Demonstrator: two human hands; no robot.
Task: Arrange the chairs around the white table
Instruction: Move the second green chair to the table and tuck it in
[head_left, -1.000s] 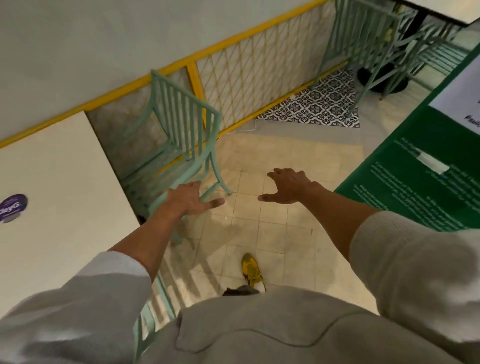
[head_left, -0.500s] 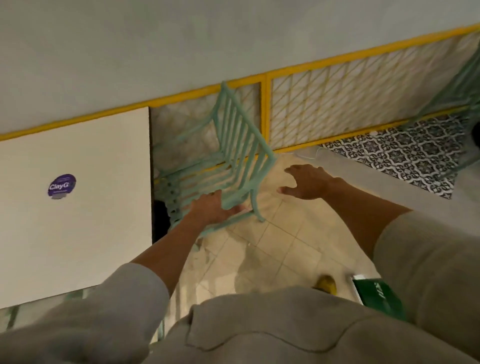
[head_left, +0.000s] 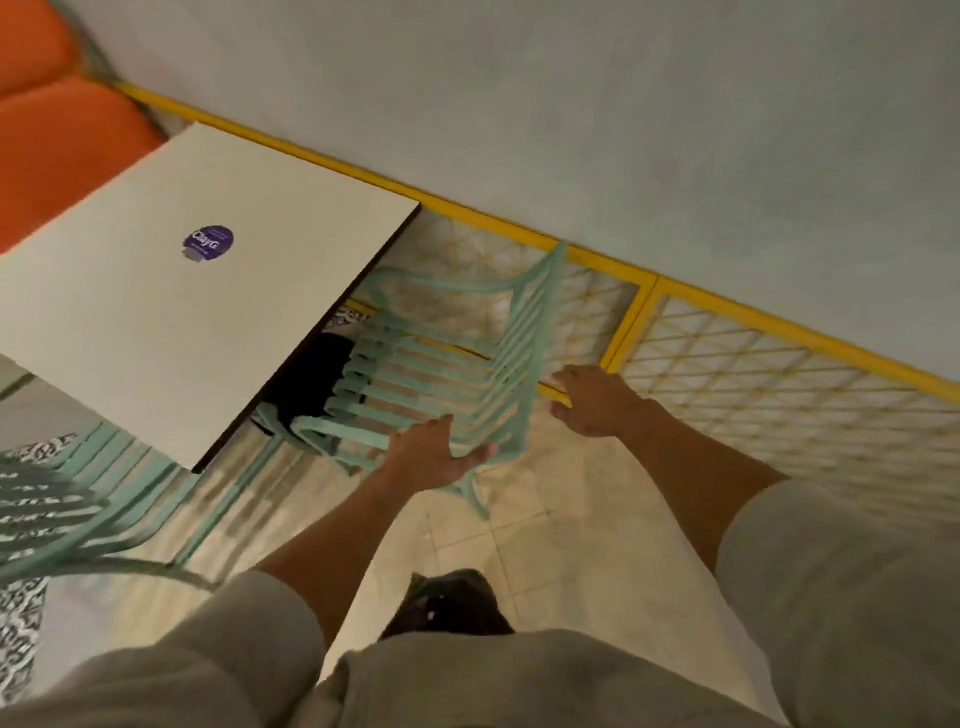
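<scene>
The white table (head_left: 156, 312), marked with a purple round sticker, fills the upper left. At its right edge stands a mint green slatted chair (head_left: 431, 374), seat partly under the tabletop and backrest towards me. My left hand (head_left: 441, 454) grips the near lower corner of the backrest. My right hand (head_left: 592, 400) hovers with bent fingers just right of the backrest's far end; the blur hides whether it touches. A second mint green chair (head_left: 62, 509) stands at the table's near side, lower left.
A yellow-framed lattice fence (head_left: 779, 374) runs behind the chair along a pale wall. Orange seats (head_left: 52, 104) lie beyond the table at top left. The table's black base (head_left: 311, 384) sits under its right edge. Beige floor tiles (head_left: 571, 519) lie between me and the chair.
The view swung left, bringing the whole table and second chair into sight. My left hand kept its hold on the chair, which slid closer under the table. My right hand moved up to the backrest.
</scene>
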